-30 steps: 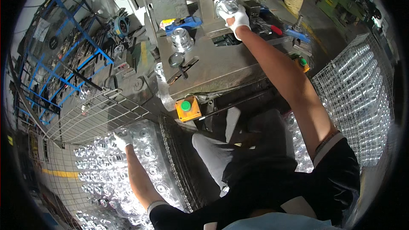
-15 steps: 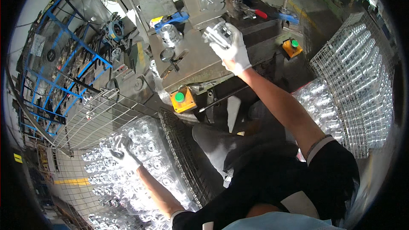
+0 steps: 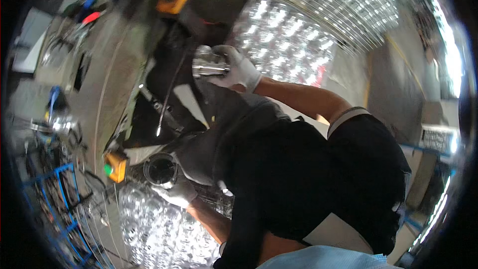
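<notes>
The left hand (image 3: 177, 192), in a pale work glove, is closed around the base of a dark, hollow metal cylinder (image 3: 160, 168), whose open mouth faces up toward the camera, so its long axis runs roughly along the line of sight. It sits just above the fingers, over a wire crate of shiny metal parts (image 3: 149, 229) that lies below and beside this hand. An orange box with a green button (image 3: 115, 165) is just to its outer side, on the edge of the grey machine bed (image 3: 107, 84).

Farther out, past the grey trouser knee (image 3: 234, 119), the right hand (image 3: 239, 69), also gloved, is wrapped around a shiny metal cylinder (image 3: 206, 62). This piece lies on its side: its long axis runs across the view, with the free end sticking out of the fist toward the machine bed and the gripped end buried in the palm. The arm is stretched well out, so this piece is the more distant of the two and the two hands are well apart, one on each side of the knees.

Beyond the right hand, on its far side, a second stack of glinting metal parts (image 3: 284, 45) fills wire racks (image 3: 338, 5), near that hand. A second orange button box (image 3: 172, 0) lies off toward the machine, blurred by motion
</notes>
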`<state>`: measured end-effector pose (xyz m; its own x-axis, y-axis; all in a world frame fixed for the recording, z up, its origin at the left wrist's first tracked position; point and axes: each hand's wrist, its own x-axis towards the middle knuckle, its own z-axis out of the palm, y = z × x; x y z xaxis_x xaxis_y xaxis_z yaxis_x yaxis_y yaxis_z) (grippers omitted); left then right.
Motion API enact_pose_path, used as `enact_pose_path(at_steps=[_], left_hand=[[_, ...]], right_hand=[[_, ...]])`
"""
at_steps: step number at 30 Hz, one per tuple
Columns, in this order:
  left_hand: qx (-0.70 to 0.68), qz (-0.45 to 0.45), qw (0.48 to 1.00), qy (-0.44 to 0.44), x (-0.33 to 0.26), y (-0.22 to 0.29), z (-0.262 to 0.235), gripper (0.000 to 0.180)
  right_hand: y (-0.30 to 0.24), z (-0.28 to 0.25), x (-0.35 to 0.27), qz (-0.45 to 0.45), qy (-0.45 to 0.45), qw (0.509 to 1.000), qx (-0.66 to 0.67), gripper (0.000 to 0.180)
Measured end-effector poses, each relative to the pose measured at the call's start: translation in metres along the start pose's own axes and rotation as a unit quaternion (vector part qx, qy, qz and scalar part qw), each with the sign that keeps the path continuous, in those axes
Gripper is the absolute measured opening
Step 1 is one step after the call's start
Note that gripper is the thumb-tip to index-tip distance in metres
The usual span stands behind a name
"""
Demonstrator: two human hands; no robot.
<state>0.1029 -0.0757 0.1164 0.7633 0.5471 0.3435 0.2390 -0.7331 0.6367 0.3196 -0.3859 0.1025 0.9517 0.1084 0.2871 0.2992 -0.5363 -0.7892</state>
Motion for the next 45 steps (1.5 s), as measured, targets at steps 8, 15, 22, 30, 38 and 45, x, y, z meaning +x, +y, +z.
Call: enact_pose_path(at_steps=[8,15,22,30,38,45], left_hand=[[-0.142,0.039,0.975,-0.167,0.018,0.081,0.091,0.079],[-0.296,-0.112,0.919,-0.237,0.026,0.119,0.134,0.078],[-0.711,-0.359,0.583,-0.163,0.049,0.145,0.125,0.061],[-0.729,-0.245,0.628,-0.116,0.089,0.129,0.077,0.058],[-0.810,-0.223,0.541,-0.035,0.150,0.105,0.043,0.051],[-0.786,-0.235,0.571,-0.028,0.289,0.100,0.063,0.047]], right_hand=[[0.265,-0.195,-0.177,0.410,0.202,0.889,0.014,0.077],[0.340,-0.243,-0.251,0.389,0.021,0.829,-0.401,0.068],[0.382,-0.212,-0.228,0.531,-0.097,0.768,-0.344,0.043],[0.370,-0.254,-0.181,0.394,-0.165,0.785,-0.448,0.081],[0.332,-0.134,-0.073,0.414,-0.038,0.872,0.260,0.066],[0.120,-0.023,0.012,0.172,-0.180,0.968,0.045,0.054]])
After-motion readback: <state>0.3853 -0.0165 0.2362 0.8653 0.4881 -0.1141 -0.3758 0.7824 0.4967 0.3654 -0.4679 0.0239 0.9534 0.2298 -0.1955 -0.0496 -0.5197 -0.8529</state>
